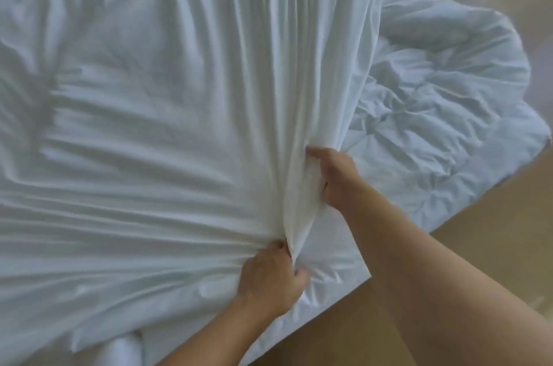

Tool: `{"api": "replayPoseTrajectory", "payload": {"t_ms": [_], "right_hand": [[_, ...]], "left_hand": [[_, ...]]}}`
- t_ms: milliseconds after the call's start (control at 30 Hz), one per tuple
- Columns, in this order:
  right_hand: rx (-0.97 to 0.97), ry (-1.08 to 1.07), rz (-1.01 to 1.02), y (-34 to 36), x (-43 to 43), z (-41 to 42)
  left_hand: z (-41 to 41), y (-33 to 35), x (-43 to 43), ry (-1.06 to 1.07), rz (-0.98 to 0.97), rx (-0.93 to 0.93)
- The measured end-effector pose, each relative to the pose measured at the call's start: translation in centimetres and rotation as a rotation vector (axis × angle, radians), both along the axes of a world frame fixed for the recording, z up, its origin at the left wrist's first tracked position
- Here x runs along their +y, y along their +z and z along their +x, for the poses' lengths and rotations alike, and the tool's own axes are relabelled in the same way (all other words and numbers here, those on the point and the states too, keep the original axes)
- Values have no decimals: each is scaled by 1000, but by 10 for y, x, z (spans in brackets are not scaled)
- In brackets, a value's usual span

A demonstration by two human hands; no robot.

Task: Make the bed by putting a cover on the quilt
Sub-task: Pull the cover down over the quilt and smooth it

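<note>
A smooth white cover (155, 126) lies spread over most of the view, pulled into long pleats that run toward my hands. To the right the crinkled white quilt (443, 90) lies bare, its corner hanging over the floor. My left hand (269, 279) grips a gathered fold of the cover near the front corner. Farther up along the same raised ridge of fabric, my right hand (335, 177) clutches a bunch of the cover, right where cover and quilt meet. The fingertips of both hands are buried in cloth.
Tan wooden floor (463, 246) shows along the right and the bottom right. The front corner of the bedding (353, 273) ends close to my forearms. A small white roll of fabric (125, 347) sits at the bottom edge.
</note>
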State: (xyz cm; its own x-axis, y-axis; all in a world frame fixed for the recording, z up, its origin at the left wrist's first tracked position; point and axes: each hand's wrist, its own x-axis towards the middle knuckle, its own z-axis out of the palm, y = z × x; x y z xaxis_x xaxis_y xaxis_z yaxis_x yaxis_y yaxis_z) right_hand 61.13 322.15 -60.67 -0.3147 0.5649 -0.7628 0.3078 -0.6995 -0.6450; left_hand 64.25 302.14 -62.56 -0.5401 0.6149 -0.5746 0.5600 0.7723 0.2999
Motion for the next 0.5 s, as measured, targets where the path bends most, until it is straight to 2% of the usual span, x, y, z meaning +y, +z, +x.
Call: {"api": "replayPoseTrajectory", "payload": {"t_ms": [100, 167, 267, 367, 433, 467, 500], "right_hand": [[94, -58, -26, 1, 66, -16], [102, -108, -51, 2, 100, -6], [125, -104, -157, 8, 151, 13], [155, -73, -163, 15, 212, 1], [87, 3, -150, 18, 253, -23], [56, 55, -129, 19, 271, -37], [46, 108, -107, 20, 288, -52]], "left_hand": [[-35, -1, 62, 54, 212, 332], [-76, 0, 123, 146, 288, 454], [-113, 1, 221, 63, 235, 309], [-80, -21, 285, 16, 244, 69], [-49, -31, 302, 64, 283, 124], [-41, -33, 310, 67, 267, 181], [-37, -33, 320, 56, 204, 157]]}}
